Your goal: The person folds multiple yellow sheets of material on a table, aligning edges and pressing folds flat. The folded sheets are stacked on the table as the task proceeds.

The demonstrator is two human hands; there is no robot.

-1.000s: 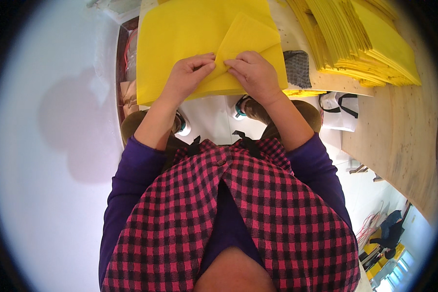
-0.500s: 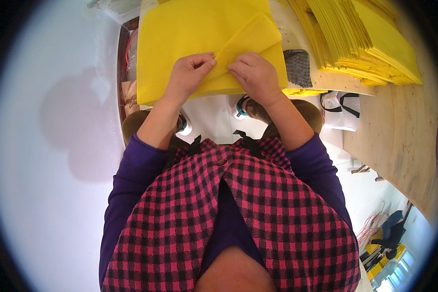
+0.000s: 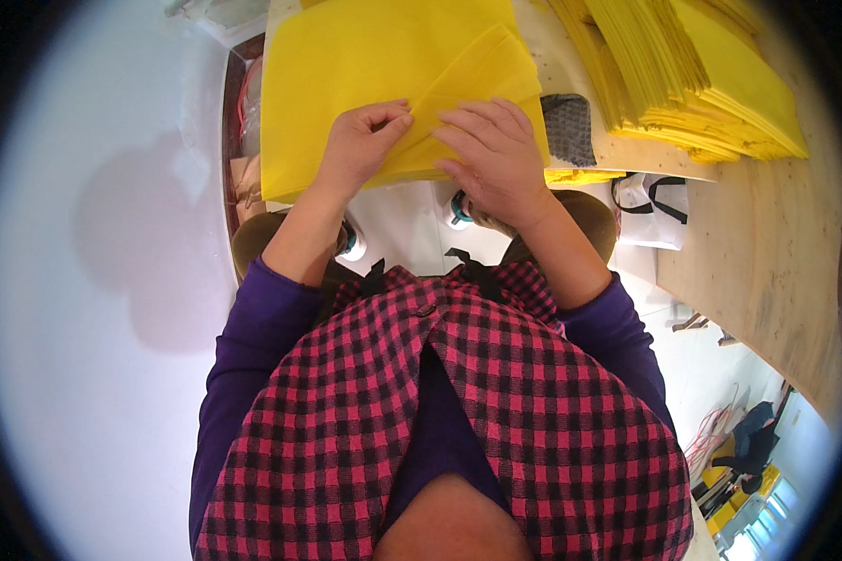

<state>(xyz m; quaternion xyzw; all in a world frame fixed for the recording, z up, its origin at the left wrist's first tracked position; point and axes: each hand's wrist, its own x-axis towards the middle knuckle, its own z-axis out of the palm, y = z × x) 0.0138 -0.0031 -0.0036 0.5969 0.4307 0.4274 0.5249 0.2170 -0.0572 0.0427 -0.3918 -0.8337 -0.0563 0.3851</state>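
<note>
A pile of yellow cloth-like sheets (image 3: pixel 337 65) lies on the work surface in front of me, its near edge by my knees. The top sheet has a folded, slanting flap (image 3: pixel 482 75) on its right half. My left hand (image 3: pixel 367 140) is closed, thumb and forefinger pinching the sheet at the flap's lower left end. To its right, my right hand (image 3: pixel 498 154) has its fingers stretched out and spread over the flap's lower part. The thumb points toward the near edge, and nothing is gripped. Part of the flap is hidden under this hand.
Thick stacks of folded yellow sheets (image 3: pixel 664 84) fill the wooden table (image 3: pixel 758 243) at the right. A dark grey cloth (image 3: pixel 569 129) lies beside the pile. Below the table edge is a white bag with black handles (image 3: pixel 653 217). Another person (image 3: pixel 753 449) is far off at lower right.
My right hand has let go of its pinch on the flap; its fingers have opened and spread over the sheet. The left hand has stayed in place.
</note>
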